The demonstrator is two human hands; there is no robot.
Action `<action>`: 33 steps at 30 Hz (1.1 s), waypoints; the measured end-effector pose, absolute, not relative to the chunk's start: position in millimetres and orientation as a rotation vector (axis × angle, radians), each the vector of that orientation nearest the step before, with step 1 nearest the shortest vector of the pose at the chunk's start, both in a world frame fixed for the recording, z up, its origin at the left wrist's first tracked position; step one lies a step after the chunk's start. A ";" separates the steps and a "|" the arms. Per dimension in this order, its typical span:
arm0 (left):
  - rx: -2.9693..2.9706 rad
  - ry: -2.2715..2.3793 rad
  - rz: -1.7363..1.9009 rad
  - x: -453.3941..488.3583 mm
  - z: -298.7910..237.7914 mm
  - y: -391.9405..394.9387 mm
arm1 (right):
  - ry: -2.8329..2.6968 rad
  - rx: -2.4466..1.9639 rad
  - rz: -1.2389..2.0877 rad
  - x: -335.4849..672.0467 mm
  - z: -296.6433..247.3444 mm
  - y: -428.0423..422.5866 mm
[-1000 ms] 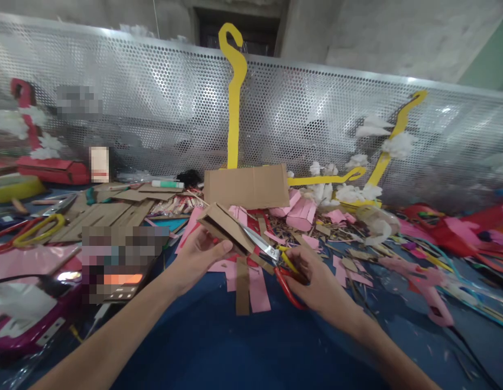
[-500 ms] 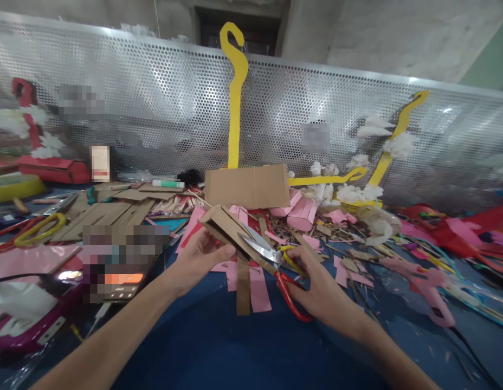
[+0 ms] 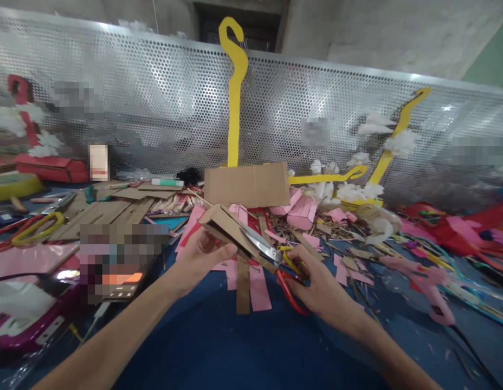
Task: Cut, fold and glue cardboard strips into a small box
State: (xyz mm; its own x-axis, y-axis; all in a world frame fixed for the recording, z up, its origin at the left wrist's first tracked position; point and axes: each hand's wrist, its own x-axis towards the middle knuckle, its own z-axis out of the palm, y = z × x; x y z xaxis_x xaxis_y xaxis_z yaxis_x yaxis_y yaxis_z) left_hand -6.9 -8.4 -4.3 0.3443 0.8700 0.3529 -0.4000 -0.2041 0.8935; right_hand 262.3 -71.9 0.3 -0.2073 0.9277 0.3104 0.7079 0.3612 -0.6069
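Note:
My left hand (image 3: 202,257) grips a folded piece of brown cardboard (image 3: 226,223) by its left end, thumb along the lower side. The scissors (image 3: 268,250), with one red and one yellow handle, are in my right hand (image 3: 312,279), fingers through the loops. Their blades lie against the right part of the cardboard; whether they cut into it I cannot tell. Beneath sit pink paper strips (image 3: 260,290) and a brown cardboard strip (image 3: 243,298). Just behind stands a cardboard box (image 3: 247,185) with a tall yellow hook-shaped piece (image 3: 234,108) rising from it.
Cardboard strips (image 3: 105,219), a glue stick (image 3: 167,182) and other scissors (image 3: 40,230) lie left. A pink glue gun (image 3: 426,284) with a cord rests right, near scraps and red paper. A perforated metal panel (image 3: 166,108) closes off the back of the blue table (image 3: 219,352).
The scissor handles have drawn slightly closer together, and my right hand has closed a little with them. The cardboard in my left hand stays in nearly the same place.

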 end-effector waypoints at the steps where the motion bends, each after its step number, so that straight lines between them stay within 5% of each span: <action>1: 1.301 0.484 1.243 -6.6 -4.1 -8.7 | -1.992 -1.416 0.443 262.4 0.1 -71.7; 18: 1.046 0.377 1.037 -5.5 -9.6 -7.2 | -1.787 -1.329 0.606 259.2 -14.4 -65.0; 28: 0.671 0.600 0.865 1.7 16.2 -26.2 | -1.904 -1.653 -0.028 288.0 -32.6 -49.8; 33: 0.653 0.652 0.773 14.8 19.0 -33.9 | -1.944 -1.508 0.041 269.4 -13.3 -61.0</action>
